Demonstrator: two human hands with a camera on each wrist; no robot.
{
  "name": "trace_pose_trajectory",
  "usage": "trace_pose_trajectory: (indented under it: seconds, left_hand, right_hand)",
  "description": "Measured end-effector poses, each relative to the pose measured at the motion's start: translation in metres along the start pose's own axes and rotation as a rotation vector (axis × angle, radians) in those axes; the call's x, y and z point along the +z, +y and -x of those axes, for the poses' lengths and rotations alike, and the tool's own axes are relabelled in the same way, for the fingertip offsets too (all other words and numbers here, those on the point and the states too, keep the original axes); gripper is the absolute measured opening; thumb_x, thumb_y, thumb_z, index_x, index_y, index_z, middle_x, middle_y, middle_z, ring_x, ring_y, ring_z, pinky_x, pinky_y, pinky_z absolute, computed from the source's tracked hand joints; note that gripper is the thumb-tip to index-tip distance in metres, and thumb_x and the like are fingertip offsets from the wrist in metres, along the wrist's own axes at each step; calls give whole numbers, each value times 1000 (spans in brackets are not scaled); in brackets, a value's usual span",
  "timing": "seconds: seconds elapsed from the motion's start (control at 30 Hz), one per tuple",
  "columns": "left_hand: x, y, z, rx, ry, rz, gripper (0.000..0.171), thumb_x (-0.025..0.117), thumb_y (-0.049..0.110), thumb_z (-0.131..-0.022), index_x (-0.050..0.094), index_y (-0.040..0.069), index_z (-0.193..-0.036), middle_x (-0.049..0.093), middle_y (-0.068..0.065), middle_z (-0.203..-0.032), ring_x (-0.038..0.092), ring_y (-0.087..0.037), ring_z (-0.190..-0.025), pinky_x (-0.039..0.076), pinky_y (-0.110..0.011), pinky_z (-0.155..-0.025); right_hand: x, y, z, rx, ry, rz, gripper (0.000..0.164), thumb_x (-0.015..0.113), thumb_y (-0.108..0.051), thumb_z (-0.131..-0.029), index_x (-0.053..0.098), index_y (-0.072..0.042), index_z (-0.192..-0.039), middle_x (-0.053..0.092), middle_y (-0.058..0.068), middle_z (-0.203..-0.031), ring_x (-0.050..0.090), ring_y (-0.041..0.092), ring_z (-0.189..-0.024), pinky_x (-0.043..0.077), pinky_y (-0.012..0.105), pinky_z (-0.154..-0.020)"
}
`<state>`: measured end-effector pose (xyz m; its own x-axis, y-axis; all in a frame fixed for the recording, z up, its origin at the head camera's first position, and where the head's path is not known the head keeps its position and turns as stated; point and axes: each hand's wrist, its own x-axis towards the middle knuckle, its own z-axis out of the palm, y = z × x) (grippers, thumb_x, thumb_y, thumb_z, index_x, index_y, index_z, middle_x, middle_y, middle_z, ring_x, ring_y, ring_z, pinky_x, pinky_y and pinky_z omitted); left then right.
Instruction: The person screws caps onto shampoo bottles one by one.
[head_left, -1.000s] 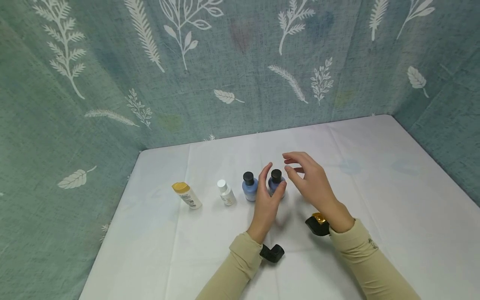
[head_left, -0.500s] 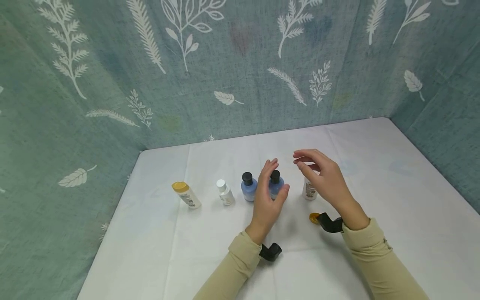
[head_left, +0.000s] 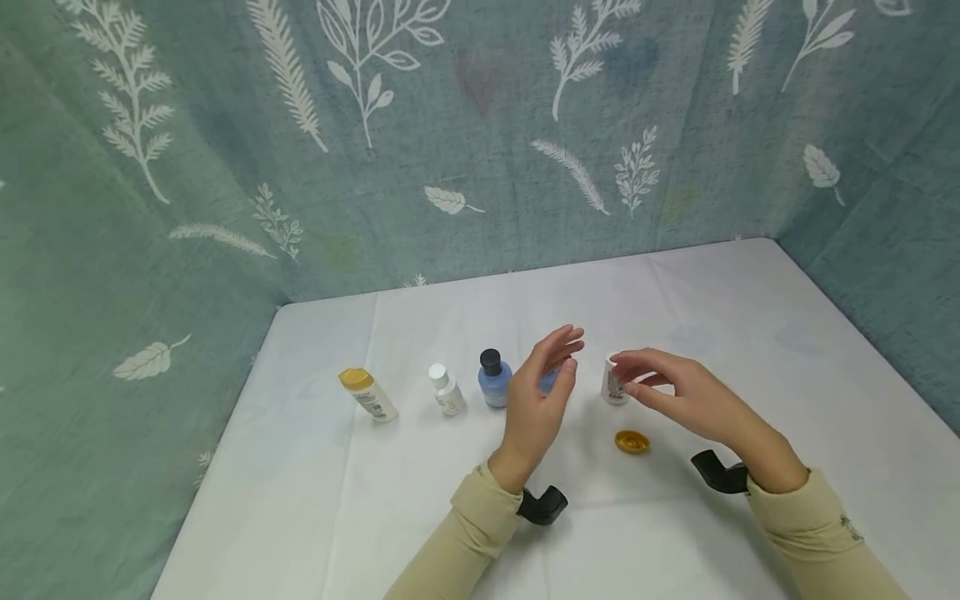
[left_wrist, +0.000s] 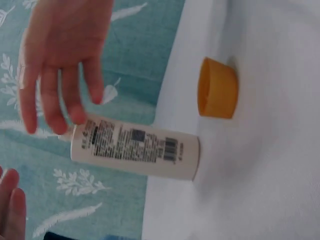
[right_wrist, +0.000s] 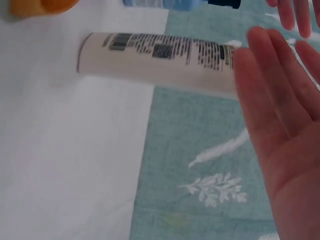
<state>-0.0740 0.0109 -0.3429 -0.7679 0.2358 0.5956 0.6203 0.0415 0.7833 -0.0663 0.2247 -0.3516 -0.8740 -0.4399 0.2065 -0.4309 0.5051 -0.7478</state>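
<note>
My right hand (head_left: 678,392) hangs beside a white bottle (head_left: 612,387), fingers loosely bent and holding nothing. That bottle stands upright with printed text and a barcode (left_wrist: 171,149). Its narrow neck (left_wrist: 65,135) shows uncapped in the left wrist view, close to the right fingers (left_wrist: 75,107); whether they touch is unclear. In front of it lies a yellow cap (head_left: 632,442), hollow side up. My left hand (head_left: 538,404) is raised with relaxed fingers, partly hiding a blue bottle (head_left: 550,381) behind it.
Left of my hands stand another blue bottle (head_left: 495,383) with a black cap, a small white bottle (head_left: 447,390), and a yellow-capped white bottle (head_left: 369,395). A leaf-patterned curtain (head_left: 450,150) surrounds the back and sides of the white table (head_left: 420,500).
My right hand has moved right and lower, uncovering the white bottle and yellow cap. My left hand's fingers have shifted slightly right, covering more of the blue bottle behind.
</note>
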Motion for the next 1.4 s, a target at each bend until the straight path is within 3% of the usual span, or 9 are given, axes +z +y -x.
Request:
trace_pose_trajectory:
  seconds: [0.1,0.3,0.43,0.6,0.7,0.87,0.97,1.1,1.4]
  left_hand:
    - [7,-8,-1,-87,-36,22,36,47,7,-92,44,10,-128,52,-10,-123,50,-24,-111,41,-35,-91]
    - [27,-33,-1,-251,-93,-44,42,54,21,-90,40,19,-130,47,6,-128,40,-7,-119,34,-32,-97]
    - [40,-43,0,-338,-86,-46,46,59,24,-86,41,22,-129,46,10,-128,38,-3,-119,32,-29,-98]
    - [50,-52,1,-430,-93,-8,47,62,28,-84,42,28,-127,49,8,-126,40,-2,-117,32,-29,-97]
    - [52,-54,2,-459,-100,24,47,63,27,-84,43,26,-126,50,4,-125,41,-5,-117,32,-32,-98]
    - [48,-42,0,-522,-118,66,43,63,23,-84,48,19,-124,52,4,-121,46,-11,-112,34,-38,-96]
    - [48,-39,0,-548,-125,76,41,62,25,-84,50,20,-123,53,6,-118,49,-12,-108,36,-38,-94]
    - [48,-44,0,-542,-123,96,40,62,24,-85,52,21,-124,55,9,-117,50,-9,-108,37,-35,-94]
    - [53,-56,0,-501,-88,155,33,64,20,-83,58,17,-115,58,11,-107,54,-9,-101,42,-32,-88]
  right_hand:
    - [1,5,6,48,-102,-25,36,55,-30,-89,52,-15,-122,57,-3,-113,54,8,-98,45,32,-83]
    - [4,16,13,153,-279,-27,40,55,-37,-87,50,-17,-122,54,-1,-116,54,15,-101,45,36,-83]
    - [8,26,16,174,-320,-57,47,56,-37,-86,47,-12,-125,51,4,-119,53,21,-101,44,39,-84]
    - [16,38,19,205,-346,-70,51,62,-35,-83,47,-10,-124,53,4,-112,52,21,-96,45,36,-80]
    - [20,42,19,203,-340,-60,51,65,-35,-81,48,-11,-123,53,3,-108,52,20,-93,46,34,-78]
    - [26,43,17,200,-328,-46,50,69,-33,-77,51,-12,-119,51,2,-107,50,18,-88,45,30,-74]
    - [30,42,15,194,-344,-2,53,71,-34,-74,52,-13,-119,50,0,-106,49,15,-86,44,29,-72]
    - [33,42,14,187,-360,51,55,74,-32,-72,53,-15,-120,49,-1,-105,48,12,-86,43,28,-72]
    - [34,46,13,135,-322,174,32,74,-19,-73,61,-20,-102,52,-12,-93,49,5,-82,43,28,-74]
